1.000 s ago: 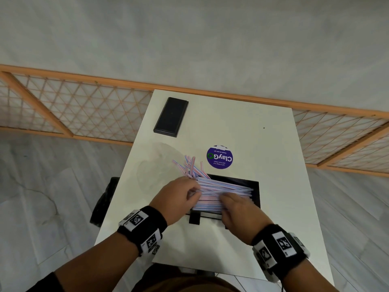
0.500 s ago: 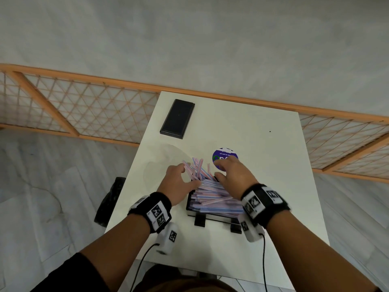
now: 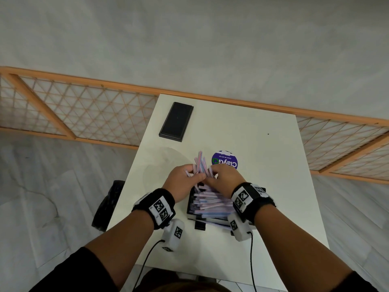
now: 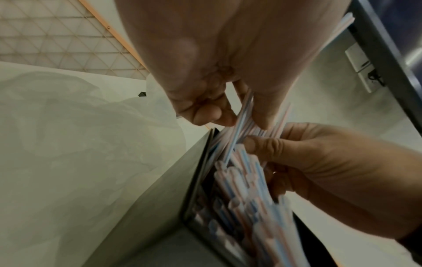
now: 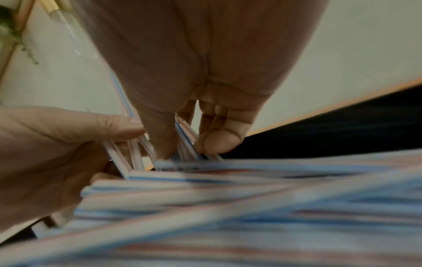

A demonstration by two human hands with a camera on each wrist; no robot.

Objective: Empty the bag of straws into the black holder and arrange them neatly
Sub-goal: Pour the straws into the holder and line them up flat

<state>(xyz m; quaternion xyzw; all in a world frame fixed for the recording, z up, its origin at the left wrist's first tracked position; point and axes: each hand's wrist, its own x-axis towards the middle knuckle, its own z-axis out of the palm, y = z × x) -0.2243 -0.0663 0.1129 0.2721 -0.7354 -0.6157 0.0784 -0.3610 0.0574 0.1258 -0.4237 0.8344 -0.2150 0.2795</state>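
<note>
Head view: white rectangular table (image 3: 263, 186) carrying, far left, a flat black rectangular device (image 3: 176, 122); at centre, a round purple sticker (image 3: 226, 160); at its near middle, the black box-shaped straw holder (image 3: 190, 204). Thin pink-and-blue striped plastic straws (image 3: 210, 204) lie heaped across the holder. Above its far left corner, a fanned bunch of straws (image 3: 201, 162) stands tilted, pinched between the curled fingers of the left hand (image 3: 183, 182) and right hand (image 3: 224, 182), which touch.
</note>
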